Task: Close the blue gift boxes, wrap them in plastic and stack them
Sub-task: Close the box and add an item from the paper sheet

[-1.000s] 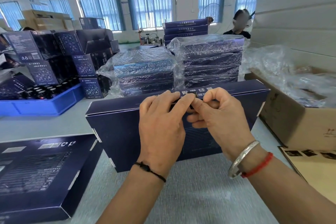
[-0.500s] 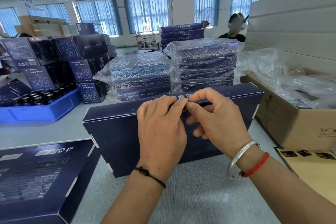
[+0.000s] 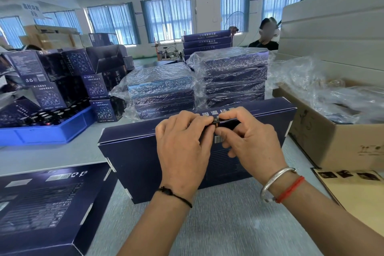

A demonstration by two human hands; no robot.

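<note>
Blue gift box (image 3: 133,151) top edge reads "温经"; other print illegible.

Cardboard, film and plastic across my bench.
I see the blue gift box (image 3: 145,158) in front of me as matt printed card, smooth, with pale raw edges at its folds. The wrapped stacks (image 3: 234,77) behind it carry thin, crinkled clear film that shines. The crate (image 3: 47,133) looks like glossy moulded plastic. The carton (image 3: 332,143) is plain brown corrugated board, I think. My table (image 3: 228,220) reads as grey, finely textured covering.
</note>
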